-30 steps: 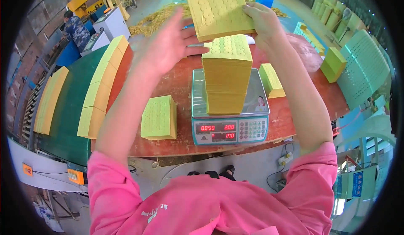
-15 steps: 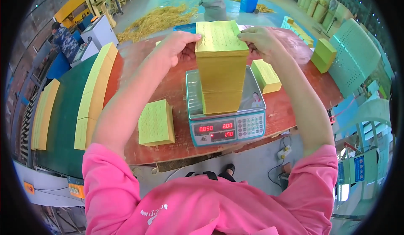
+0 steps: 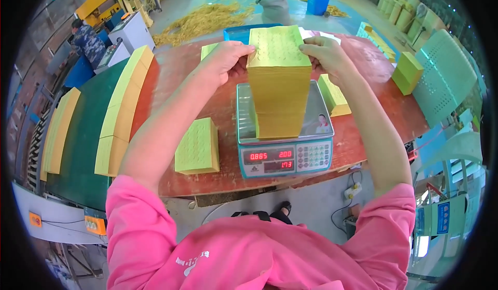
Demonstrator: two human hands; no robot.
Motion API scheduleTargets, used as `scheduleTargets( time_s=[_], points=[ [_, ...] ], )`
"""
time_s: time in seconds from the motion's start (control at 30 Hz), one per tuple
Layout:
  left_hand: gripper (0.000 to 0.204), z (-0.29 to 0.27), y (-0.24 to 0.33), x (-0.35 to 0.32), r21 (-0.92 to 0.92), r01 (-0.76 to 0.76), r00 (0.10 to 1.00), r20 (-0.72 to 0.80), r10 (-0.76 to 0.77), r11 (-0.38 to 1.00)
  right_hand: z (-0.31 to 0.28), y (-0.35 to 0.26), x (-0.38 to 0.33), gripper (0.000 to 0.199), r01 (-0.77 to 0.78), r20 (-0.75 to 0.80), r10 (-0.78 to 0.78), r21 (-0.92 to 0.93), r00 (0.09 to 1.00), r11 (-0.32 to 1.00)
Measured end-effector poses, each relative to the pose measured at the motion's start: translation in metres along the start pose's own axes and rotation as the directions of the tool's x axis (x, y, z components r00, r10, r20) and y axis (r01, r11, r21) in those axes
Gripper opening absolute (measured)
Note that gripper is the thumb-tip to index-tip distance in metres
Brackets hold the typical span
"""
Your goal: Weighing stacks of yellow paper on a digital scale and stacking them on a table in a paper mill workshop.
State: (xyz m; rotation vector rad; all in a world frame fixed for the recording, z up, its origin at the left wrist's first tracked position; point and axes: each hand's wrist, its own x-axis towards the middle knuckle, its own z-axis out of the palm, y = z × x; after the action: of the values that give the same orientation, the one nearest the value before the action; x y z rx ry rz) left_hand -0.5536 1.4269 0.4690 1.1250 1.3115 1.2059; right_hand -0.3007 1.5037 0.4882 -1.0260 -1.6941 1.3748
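Note:
A tall stack of yellow, dimpled paper sheets (image 3: 280,90) stands upright on the metal pan of a digital scale (image 3: 285,157). A seam low down divides it into a thick upper part and a shorter lower part. At its top left edge, my left hand (image 3: 232,60) pinches the sheets between thumb and fingers. My right hand (image 3: 328,56) pinches the opposite top edge the same way. Some fingertips are hidden behind the stack. One yellow paper block (image 3: 198,147) lies left of the scale, and another block (image 3: 333,95) sits right of it, partly covered by my right forearm.
On the left, a green conveyor belt (image 3: 85,134) carries rows of yellow blocks (image 3: 122,100). Beyond the stack lies a blue tray (image 3: 236,33). A yellow block (image 3: 407,73) stands at the red table's (image 3: 363,134) right end, beside a teal perforated panel (image 3: 447,79). A person (image 3: 88,43) is at far left.
The scale's lit digits have changed. My view has shifted slightly, so the scene sits a little further right. Both hands keep their pinch on the stack's top edges.

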Motion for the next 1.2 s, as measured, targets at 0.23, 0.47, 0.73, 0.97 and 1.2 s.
scheduleTargets(
  time_s=[0.23,0.47,0.73,0.97,1.2],
  points=[
    [0.018,0.003,-0.003,-0.003,-0.022,-0.008,0.999,0.031,0.009,1.0,0.003,-0.006,-0.011,0.041,0.083,-0.023,-0.085,-0.08,0.996,0.993],
    [0.019,0.02,-0.011,-0.015,-0.127,-0.036,0.998,-0.049,0.03,0.991,0.007,0.006,-0.022,0.041,0.066,-0.057,-0.067,-0.02,0.996,0.998],
    [0.033,0.0,-0.029,-0.077,-0.051,-0.133,0.939,-0.326,0.11,0.99,-0.026,0.041,-0.056,0.039,0.224,-0.203,-0.196,0.128,0.959,0.966],
    [0.022,-0.103,-0.121,-0.184,-0.199,0.002,0.784,-0.608,-0.124,0.98,-0.066,0.149,-0.128,0.03,0.059,-0.265,0.024,0.301,0.964,0.952],
    [0.02,-0.128,-0.164,-0.238,-0.332,0.052,0.688,-0.671,-0.275,0.942,-0.058,0.186,-0.153,0.029,-0.044,-0.359,0.234,0.466,0.904,0.884]
  ],
)
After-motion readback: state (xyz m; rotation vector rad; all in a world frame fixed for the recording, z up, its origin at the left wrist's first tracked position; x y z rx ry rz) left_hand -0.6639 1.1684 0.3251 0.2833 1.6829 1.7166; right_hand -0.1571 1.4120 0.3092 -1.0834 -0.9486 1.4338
